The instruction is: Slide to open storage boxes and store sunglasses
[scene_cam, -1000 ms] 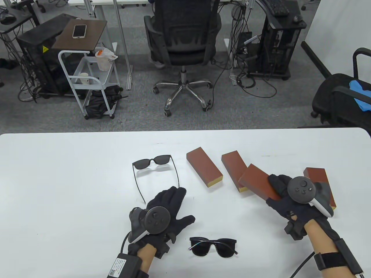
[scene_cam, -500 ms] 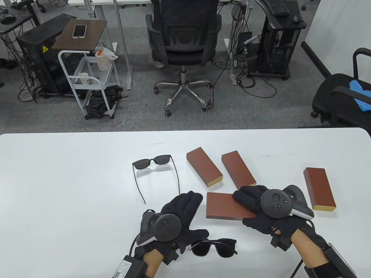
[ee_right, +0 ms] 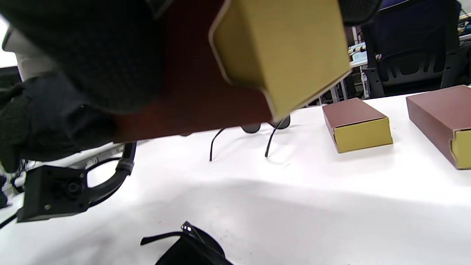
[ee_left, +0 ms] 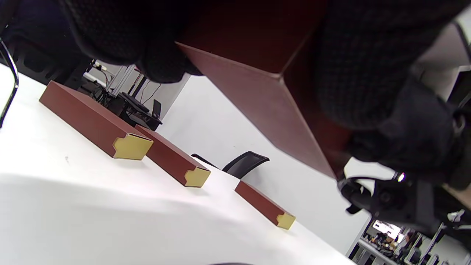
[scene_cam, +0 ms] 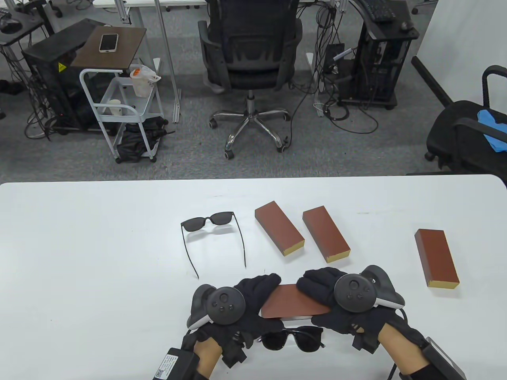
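Now both hands point(scene_cam: 293, 301) grip the smooth, slab-shaped reddish-brown box point(scene_cam: 293, 304), carried leftward.

Matt red-brown cardboard box point(scene_cam: 295, 304), knit-cloth gloves point(scene_cam: 253, 293)

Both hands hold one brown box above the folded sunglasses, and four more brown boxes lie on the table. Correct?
Not quite: the table view shows three more boxes lying there. Both hands do hold the brown box above the folded sunglasses.
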{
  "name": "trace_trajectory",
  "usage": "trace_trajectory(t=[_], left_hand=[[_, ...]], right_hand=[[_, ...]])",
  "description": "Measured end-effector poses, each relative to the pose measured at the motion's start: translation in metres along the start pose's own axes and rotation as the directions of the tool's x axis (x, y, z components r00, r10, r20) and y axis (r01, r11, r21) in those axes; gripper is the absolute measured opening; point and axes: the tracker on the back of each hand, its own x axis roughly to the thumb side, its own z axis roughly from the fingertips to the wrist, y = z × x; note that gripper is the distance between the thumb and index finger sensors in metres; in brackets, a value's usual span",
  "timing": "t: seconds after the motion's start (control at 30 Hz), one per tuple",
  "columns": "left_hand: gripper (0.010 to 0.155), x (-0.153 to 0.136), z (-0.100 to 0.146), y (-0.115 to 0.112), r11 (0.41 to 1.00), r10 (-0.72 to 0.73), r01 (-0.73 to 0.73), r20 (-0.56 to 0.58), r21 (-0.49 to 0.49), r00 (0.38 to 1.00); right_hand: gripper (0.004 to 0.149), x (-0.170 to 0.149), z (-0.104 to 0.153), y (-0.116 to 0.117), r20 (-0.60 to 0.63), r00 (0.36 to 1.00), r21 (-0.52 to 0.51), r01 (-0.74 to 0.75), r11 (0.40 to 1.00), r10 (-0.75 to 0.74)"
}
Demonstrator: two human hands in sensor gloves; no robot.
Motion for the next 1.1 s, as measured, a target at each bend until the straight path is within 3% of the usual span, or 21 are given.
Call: trace_trajectory(t=[0.13, 0.27, 0.43, 0.77, 1.1], left_hand=[[0.094, -0.008, 0.001, 0.003, 1.0, 0.016, -0.016, -0.028, -0.013, 0.999], [0.093, -0.012, 0.001, 0.003, 0.999, 0.044, -0.045, -0.034, -0.023, 0.998], [0.093, -0.012, 0.001, 0.001, 0.997, 0.074, -0.075, -0.031, -0.029, 0.997], [0.093, -0.019, 0.003, 0.001, 0.998, 0.033, -0.036, -0.064, -0.061, 0.997], [0.092, -0.04, 0.009, 0.007, 0.997, 0.015, -0.028, -0.162, -0.076, 0.987]], right_hand=[[0.087, -0.026, 0.013, 0.009, -0.041, 0.995, -0.102, 0.083, 0.991, -0.087], [0.09, -0.043, 0.022, 0.015, -0.081, 0.984, -0.095, 0.152, 0.984, -0.16], [0.088, -0.049, 0.023, 0.022, -0.065, 0.935, -0.087, 0.342, 0.936, -0.348], [0.089, -0.052, 0.022, 0.026, -0.105, 0.947, -0.065, 0.299, 0.952, -0.304], [0.084, -0.09, 0.038, 0.013, -0.21, 0.924, -0.12, 0.3, 0.946, -0.319]])
